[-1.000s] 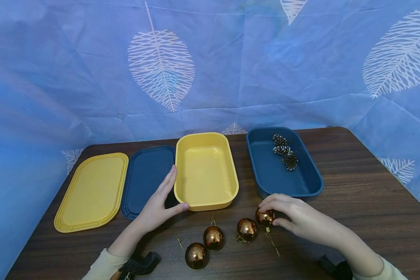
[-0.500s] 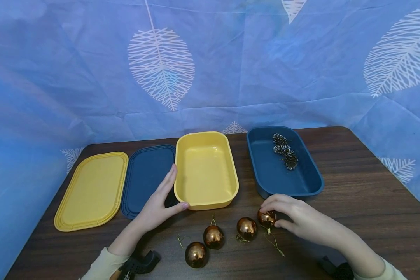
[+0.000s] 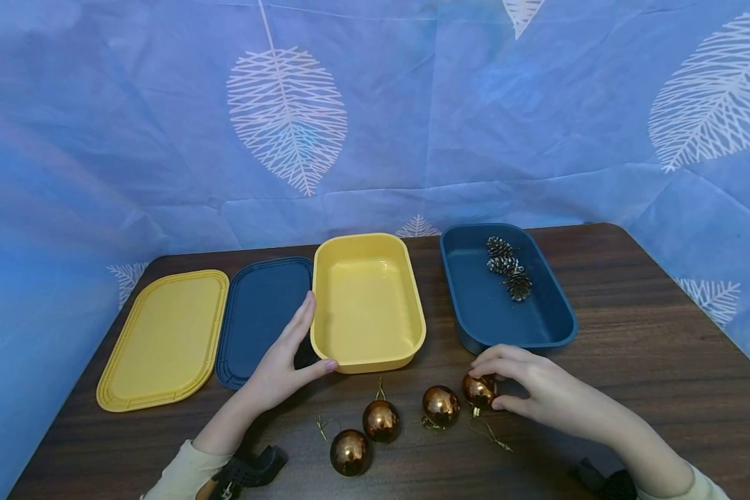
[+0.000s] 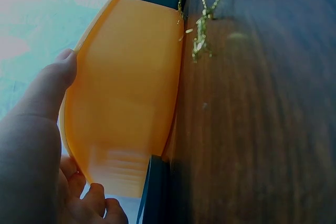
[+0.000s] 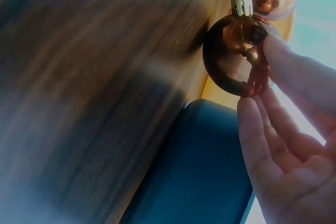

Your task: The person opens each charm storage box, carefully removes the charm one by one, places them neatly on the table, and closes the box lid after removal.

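Note:
My left hand (image 3: 281,364) rests against the near left corner of a yellow plastic box (image 3: 369,305), thumb along its front and fingers along its side. In the left wrist view the thumb touches the rim of the box (image 4: 126,87). With thumb and fingertips, my right hand (image 3: 525,382) pinches a shiny brown Christmas ball (image 3: 478,392), its gold cap and cord pointing toward me. The right wrist view shows that Christmas ball (image 5: 231,59) between thumb and fingers. Just left of it lies another brown ball (image 3: 440,406). Two more, a ball (image 3: 381,421) and a ball (image 3: 351,453), lie nearer the left wrist.
A blue box (image 3: 484,312) holding several pine cones (image 3: 504,267) stands behind my right hand. Left of the yellow box lie a blue lid (image 3: 259,305) and a yellow lid (image 3: 165,340). A blue cloth (image 3: 375,118) hangs behind the dark wooden table (image 3: 625,312).
My right hand has shifted slightly right with the Christmas ball, and the ball's cap and cord have turned a little. The left hand stays against the yellow box.

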{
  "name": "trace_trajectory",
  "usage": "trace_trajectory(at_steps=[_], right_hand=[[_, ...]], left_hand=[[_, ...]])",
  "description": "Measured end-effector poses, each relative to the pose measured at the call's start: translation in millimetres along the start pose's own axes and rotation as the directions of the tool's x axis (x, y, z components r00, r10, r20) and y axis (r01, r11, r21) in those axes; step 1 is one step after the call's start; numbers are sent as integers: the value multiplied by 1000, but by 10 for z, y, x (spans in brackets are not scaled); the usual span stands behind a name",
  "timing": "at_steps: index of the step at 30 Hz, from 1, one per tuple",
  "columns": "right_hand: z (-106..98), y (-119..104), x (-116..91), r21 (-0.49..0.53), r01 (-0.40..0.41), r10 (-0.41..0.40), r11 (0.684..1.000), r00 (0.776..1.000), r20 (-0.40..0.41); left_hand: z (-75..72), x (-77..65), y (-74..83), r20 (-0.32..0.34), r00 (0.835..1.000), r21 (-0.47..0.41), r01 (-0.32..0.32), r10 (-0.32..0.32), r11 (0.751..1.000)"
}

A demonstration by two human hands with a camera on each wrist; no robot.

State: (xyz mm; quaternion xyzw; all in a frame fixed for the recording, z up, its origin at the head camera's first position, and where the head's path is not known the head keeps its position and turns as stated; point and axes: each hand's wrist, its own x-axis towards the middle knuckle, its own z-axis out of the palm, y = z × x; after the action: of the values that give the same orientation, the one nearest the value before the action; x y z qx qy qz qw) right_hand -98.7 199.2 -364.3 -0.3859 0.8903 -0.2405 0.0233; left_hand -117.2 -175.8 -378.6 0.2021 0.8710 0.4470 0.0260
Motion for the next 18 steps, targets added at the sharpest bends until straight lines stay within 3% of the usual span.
trace_trajectory(at_steps=[18], right_hand=[[1,1,-39,13,-31,31,999,999,17]], left_hand=[[6,-7,-22,-4,1000,5,-2,2,1000]])
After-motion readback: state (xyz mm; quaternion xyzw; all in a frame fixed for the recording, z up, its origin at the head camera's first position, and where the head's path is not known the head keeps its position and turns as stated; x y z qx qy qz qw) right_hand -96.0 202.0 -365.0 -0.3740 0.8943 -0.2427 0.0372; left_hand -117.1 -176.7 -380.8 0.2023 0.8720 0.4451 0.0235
